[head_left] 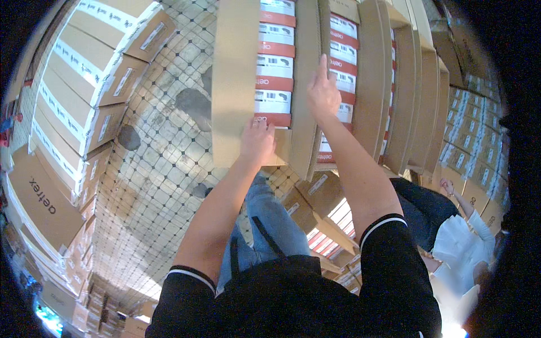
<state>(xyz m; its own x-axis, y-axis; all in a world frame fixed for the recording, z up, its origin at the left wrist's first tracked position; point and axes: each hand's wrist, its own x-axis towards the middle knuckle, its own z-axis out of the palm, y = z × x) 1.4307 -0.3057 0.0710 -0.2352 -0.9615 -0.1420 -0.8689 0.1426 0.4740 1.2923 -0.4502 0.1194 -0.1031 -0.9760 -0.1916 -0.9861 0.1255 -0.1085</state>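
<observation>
An open cardboard carton (235, 84) stands in front of me, holding a row of white-and-red shoeboxes (274, 66). My left hand (259, 141) lies at its near edge, fingers forward against the nearest shoebox and the near flap. My right hand (325, 96) is on the upright cardboard flaps between this carton and a second open carton (366, 84) to the right. Its index finger points away from me along a flap edge; the other fingers are partly hidden. More white-and-red shoeboxes (344, 53) fill the second carton.
Further open cartons (422, 101) continue the row rightward. Taped, closed cartons (79, 73) are stacked at the left. Between them lies a tiled floor (163, 146) with dark stains. At the lower right is another person in a light top (465, 236), near stacked cartons (473, 129).
</observation>
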